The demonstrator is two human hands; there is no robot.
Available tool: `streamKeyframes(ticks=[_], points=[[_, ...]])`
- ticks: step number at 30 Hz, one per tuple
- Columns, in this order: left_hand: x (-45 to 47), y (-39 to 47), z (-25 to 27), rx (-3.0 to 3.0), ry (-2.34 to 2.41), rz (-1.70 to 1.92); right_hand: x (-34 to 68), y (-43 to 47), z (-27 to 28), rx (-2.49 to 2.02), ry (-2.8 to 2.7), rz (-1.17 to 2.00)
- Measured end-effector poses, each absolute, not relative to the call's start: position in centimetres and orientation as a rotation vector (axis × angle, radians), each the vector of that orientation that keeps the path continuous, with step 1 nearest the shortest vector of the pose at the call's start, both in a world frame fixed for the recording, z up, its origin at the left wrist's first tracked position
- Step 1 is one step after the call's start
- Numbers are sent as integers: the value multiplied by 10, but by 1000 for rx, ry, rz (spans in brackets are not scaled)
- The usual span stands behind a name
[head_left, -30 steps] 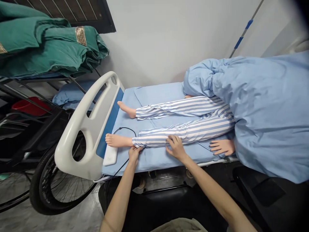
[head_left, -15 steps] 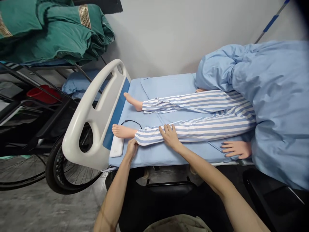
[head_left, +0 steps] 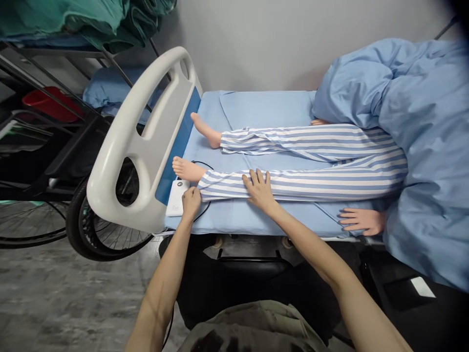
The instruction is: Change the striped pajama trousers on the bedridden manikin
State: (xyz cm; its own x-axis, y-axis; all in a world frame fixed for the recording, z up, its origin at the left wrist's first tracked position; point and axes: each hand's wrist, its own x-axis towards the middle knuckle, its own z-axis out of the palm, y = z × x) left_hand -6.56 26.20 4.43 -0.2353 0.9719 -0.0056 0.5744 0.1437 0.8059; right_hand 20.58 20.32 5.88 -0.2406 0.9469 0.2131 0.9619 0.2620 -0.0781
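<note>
A manikin in blue-and-white striped pajama trousers [head_left: 322,185] lies on a bed with a light blue sheet [head_left: 264,107]. My left hand [head_left: 191,200] is closed on the trouser cuff at the near ankle, pulling the cloth out toward me. Flat on the near shin, with fingers spread, rests my right hand [head_left: 261,190]. The near bare foot [head_left: 187,169] points toward the footboard, and the far foot [head_left: 205,131] lies beyond it. Beside my left hand is a white power bank [head_left: 176,198] with a black cable [head_left: 201,213] close by.
A white footboard [head_left: 110,156] closes the bed's left end, with a wheelchair wheel [head_left: 78,230] outside it. A blue quilt [head_left: 428,112] covers the manikin's upper part. The manikin's near hand [head_left: 364,221] lies at the bed edge. Green cloth [head_left: 91,19] sits on a rack.
My left hand has drawn the trouser cuff toward me and left, beside the power bank. My right hand stays on the shin. The view has shifted, so the bed appears higher.
</note>
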Motion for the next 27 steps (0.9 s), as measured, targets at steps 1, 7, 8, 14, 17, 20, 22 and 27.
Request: streamKeyframes(ticks=[1,7,8,14,17,20,22,27], points=[[-63,254,43,1495,1908,980,204,193,55,-1748,-2289,-97],[-18,134,5,1762,1824,941,184,61,-17,-1471,-2314,393],[-11,108,-9,1836,1717,713,184,36,-33,-1566,-2293,498],[-5,17,-79,1930,1586,-338,201,-28,-97,-2278,-2060,1249],[-6,19,-90,1880,1576,-495,202,-21,-105,-2327,-2036,1429],[-2,30,-95,1833,1561,-560,199,-15,-106,-2380,-1989,1497],[1,35,-99,1817,1554,-571,197,-14,-105,-2399,-1967,1506],[-3,40,-112,1804,1562,-486,200,-12,-105,-2380,-1936,1487]])
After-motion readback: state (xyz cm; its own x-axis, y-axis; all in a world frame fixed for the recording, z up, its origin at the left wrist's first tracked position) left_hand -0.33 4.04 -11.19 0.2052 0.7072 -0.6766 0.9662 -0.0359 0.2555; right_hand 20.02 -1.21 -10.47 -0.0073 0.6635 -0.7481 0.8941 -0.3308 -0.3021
